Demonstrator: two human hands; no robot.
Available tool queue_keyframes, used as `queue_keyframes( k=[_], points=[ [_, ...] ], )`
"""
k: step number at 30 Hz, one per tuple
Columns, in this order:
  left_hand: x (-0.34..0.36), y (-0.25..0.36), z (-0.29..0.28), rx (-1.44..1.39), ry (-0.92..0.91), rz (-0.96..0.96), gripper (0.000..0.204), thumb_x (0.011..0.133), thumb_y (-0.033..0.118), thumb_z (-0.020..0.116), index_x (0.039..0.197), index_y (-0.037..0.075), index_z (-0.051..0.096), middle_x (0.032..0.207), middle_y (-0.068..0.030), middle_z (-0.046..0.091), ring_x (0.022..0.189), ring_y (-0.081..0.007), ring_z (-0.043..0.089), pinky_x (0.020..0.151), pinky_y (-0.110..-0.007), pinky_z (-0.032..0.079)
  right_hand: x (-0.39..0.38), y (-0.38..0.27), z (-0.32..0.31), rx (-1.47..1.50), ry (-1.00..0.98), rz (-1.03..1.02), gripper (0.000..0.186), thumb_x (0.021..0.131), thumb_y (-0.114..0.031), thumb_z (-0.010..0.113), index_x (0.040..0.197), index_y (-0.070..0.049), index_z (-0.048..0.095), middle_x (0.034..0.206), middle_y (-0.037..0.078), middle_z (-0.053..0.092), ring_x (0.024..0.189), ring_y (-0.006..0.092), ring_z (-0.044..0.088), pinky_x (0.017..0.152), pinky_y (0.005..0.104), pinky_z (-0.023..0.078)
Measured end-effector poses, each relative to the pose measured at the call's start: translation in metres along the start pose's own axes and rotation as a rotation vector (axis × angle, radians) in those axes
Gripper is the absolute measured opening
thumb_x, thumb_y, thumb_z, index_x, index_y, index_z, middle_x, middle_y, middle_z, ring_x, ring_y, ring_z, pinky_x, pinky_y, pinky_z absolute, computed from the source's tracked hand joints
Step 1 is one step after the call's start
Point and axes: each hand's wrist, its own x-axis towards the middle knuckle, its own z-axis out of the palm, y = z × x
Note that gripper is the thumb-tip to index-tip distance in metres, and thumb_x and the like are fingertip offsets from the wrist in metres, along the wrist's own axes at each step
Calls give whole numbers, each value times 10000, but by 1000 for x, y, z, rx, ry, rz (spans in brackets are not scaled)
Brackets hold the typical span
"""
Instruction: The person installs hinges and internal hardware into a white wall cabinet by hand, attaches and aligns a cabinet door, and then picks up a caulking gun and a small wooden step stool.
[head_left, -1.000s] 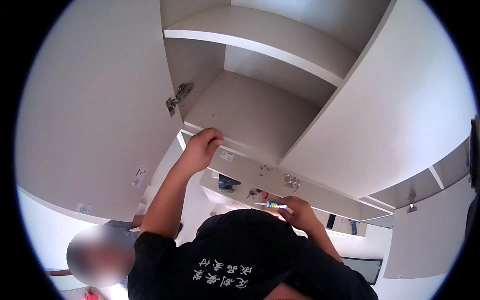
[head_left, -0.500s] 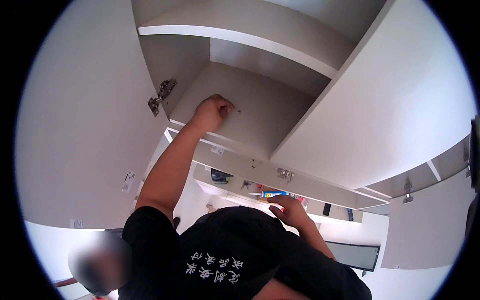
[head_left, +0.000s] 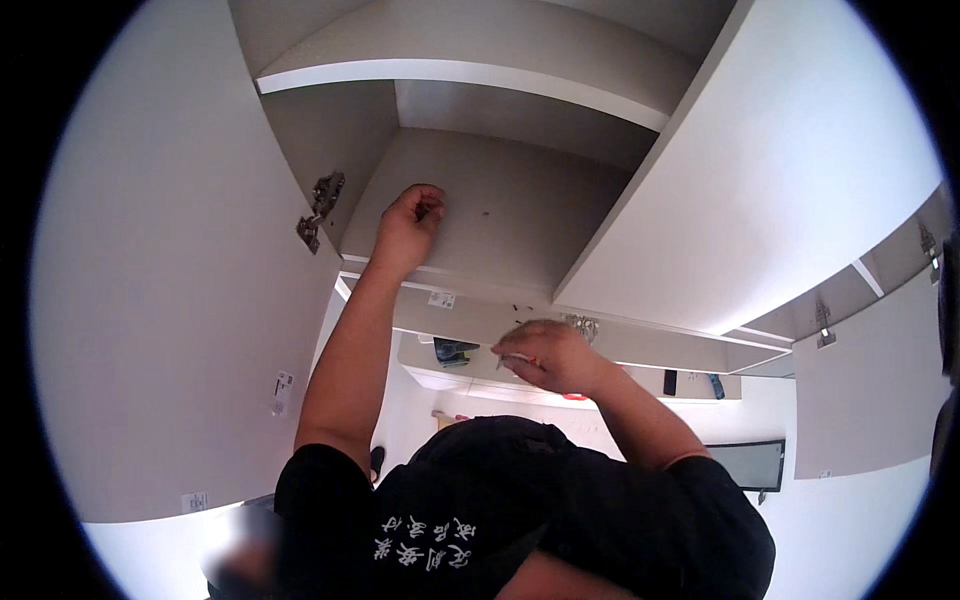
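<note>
My left hand (head_left: pixel 412 212) is inside the open cabinet, just above its bottom board (head_left: pixel 500 240). Its fingers are curled with the tips together; whatever they pinch is hidden. A small dark speck (head_left: pixel 486 213) lies on the board to its right. My right hand (head_left: pixel 552 355) is in front of the ledge (head_left: pixel 470 318) below the cabinet, fingers bent and partly smeared. Something thin and pale shows by its fingertips, too small to name. Small dark screw-like bits (head_left: pixel 516 308) lie on the ledge near it. Beside that hand is a metal hinge (head_left: pixel 584 326), partly covered.
An open door (head_left: pixel 170 300) with a metal hinge (head_left: pixel 320 210) stands at left, another door (head_left: pixel 770 180) at right. A shelf (head_left: pixel 460 72) crosses above. Below, a counter (head_left: pixel 430 375) bears a dark pouch-like thing (head_left: pixel 455 351) and a black flat object (head_left: pixel 670 381).
My right hand has risen toward the ledge and now covers the blue-and-white sealant tube's place. My left hand has shifted slightly left, off the speck. The view has tilted a little.
</note>
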Motion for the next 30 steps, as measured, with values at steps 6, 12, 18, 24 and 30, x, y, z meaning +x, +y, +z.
queue_keyframes(
  k=[6, 12, 18, 24, 30],
  points=[
    [-74, 8, -14, 135, 316, 374, 141, 932, 3, 647, 1070, 26, 669, 1011, -127, 671, 892, -253, 656, 815, -344, 537, 75, -4, -7, -79, 183, 8, 225, 879, -113, 709, 1101, -98, 743, 1070, 122, 718, 986, 325, 703, 873, 430, 574],
    [-169, -53, -31, 229, 136, 220, 297, 850, -16, 690, 1139, 33, 646, 1183, -160, 648, 1062, -327, 643, 921, -413, 533, 132, 29, 20, -267, 240, 77, 249, 870, -117, 680, 1111, -101, 739, 1079, 122, 687, 1000, 339, 674, 894, 440, 563],
    [-187, -86, -57, 686, -221, 72, 653, 828, 106, 746, 1432, 66, 500, 1494, -188, 498, 1393, -381, 467, 1158, -503, 387, 167, 45, 48, -469, 279, -8, 299, 855, -143, 688, 1146, -112, 752, 1104, 99, 699, 1071, 309, 651, 959, 446, 528],
    [-205, -141, -57, 854, -571, -136, 812, 871, 271, 748, 1548, 18, 378, 1633, -195, 361, 1519, -351, 342, 1233, -474, 315, 163, 47, 45, -498, 156, 37, 367, 911, -245, 648, 1253, -134, 717, 1241, 93, 676, 1206, 310, 595, 1050, 488, 470],
    [-222, -146, -51, 740, -662, -175, 752, 871, 285, 735, 1497, -20, 451, 1605, -246, 387, 1474, -386, 403, 1213, -464, 361, 158, 23, 52, -585, 125, 32, 528, 919, -361, 698, 1356, -72, 634, 1384, 118, 608, 1344, 306, 514, 1128, 480, 407]
  ],
)
